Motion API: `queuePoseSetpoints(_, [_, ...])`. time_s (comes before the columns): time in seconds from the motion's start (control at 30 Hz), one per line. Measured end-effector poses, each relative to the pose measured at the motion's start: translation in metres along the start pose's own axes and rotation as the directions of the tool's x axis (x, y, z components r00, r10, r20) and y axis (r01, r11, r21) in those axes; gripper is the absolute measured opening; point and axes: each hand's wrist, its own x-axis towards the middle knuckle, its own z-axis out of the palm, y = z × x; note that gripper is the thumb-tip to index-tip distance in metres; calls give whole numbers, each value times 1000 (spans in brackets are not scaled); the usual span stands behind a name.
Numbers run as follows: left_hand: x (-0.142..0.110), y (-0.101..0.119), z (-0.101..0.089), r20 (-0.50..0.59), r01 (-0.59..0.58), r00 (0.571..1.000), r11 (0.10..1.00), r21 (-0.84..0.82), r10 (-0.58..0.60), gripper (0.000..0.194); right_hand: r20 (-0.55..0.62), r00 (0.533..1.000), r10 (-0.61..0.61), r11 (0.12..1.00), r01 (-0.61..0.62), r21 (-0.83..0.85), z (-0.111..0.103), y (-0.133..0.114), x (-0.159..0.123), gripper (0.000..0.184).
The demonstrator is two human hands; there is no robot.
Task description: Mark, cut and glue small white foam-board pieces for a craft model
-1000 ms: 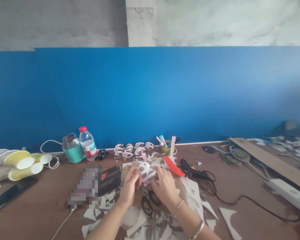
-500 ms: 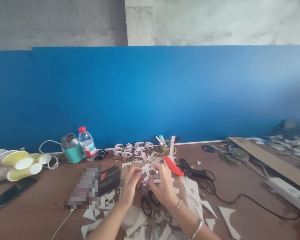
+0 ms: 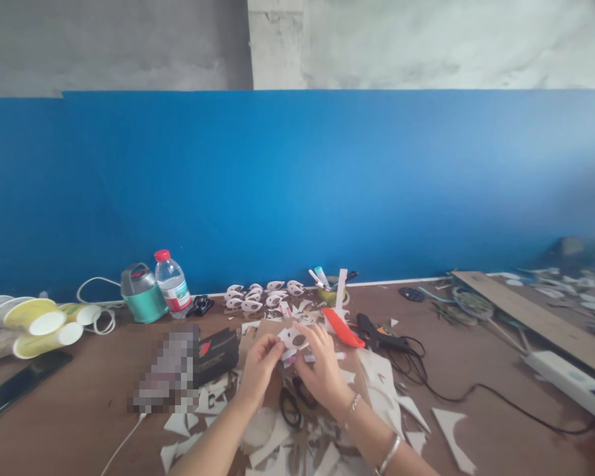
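Note:
A small white paper cut-out [image 3: 288, 338] with a dark oval opening is held up between my hands. My left hand [image 3: 264, 360] pinches its left edge with thumb and fingertips. Around the right side curls my right hand [image 3: 322, 363], its index finger at the top edge and its thumb lower down. A white marker with a pink end [image 3: 338, 356] lies just beneath, partly covered by the right fingers. Closer to me, between the wrists, are black-handled scissors [image 3: 291, 406], their blades hidden. Similar curled white cut-outs [image 3: 251, 306] stand in rows at the back.
White paper scraps [image 3: 322, 456] litter the table around a cardboard piece [image 3: 262, 330]. To the right lie an orange object [image 3: 344, 328], a black glue gun [image 3: 381, 337] with its cord and a power strip [image 3: 570, 383]. Leftward are a bottle [image 3: 173, 287], a teal container [image 3: 146, 303] and paper cups [image 3: 34, 317].
The cut-out has turned, so its face and dark opening show more plainly. My right index finger has moved left along its top edge; my left hand has barely shifted.

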Motion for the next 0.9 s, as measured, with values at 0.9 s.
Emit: queuePoseSetpoints(0.9, [2,-6,-3,-18,41,999,999,18,-40,29,-9,957,289,944,-283,172,1,5,-4,33])
